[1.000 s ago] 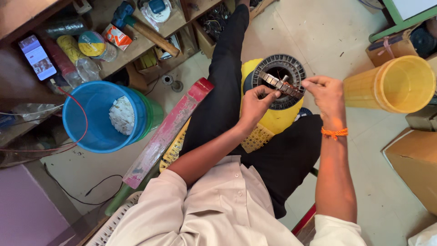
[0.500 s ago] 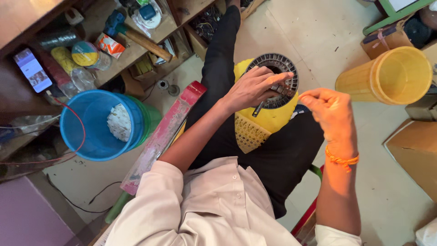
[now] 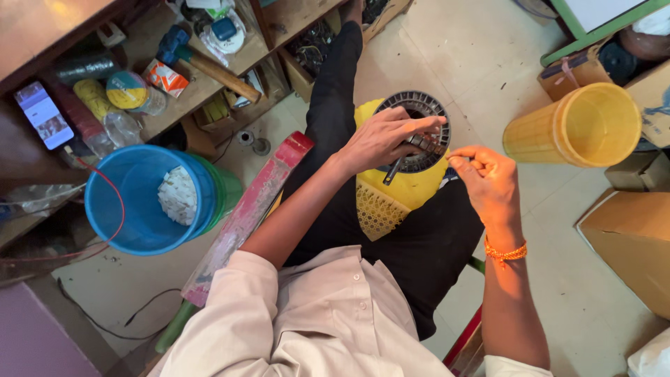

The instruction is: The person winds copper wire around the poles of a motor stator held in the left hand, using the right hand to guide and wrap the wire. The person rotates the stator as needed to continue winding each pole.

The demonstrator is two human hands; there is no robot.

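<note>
Black slotted metal, a round ring (image 3: 419, 129) like the core of a fan motor, sits on my lap on top of a yellow plastic basket (image 3: 391, 199), and I place everything else by that ring. My left hand (image 3: 380, 139) lies over its near-left rim, fingers spread across the top and closed around a thin dark tool (image 3: 393, 171) whose end pokes out below my palm, toward the basket. My right hand (image 3: 488, 181) hovers just to the right of the ring, thumb and forefinger pinched together at the rim; whatever the pinch holds is too fine to make out, perhaps a wire, so I cannot say for sure.

To do this well, I judge that the left hand should press the ring flat so it cannot rock on the basket, while the right keeps its pinch low and close to the slots. The tool should work in line with a slot, not across it, so nothing gets nicked.

Left of the ring stand a blue bucket (image 3: 143, 202) and a long red board (image 3: 248, 213); right of it lies a yellow bin (image 3: 579, 126) on its side.
</note>
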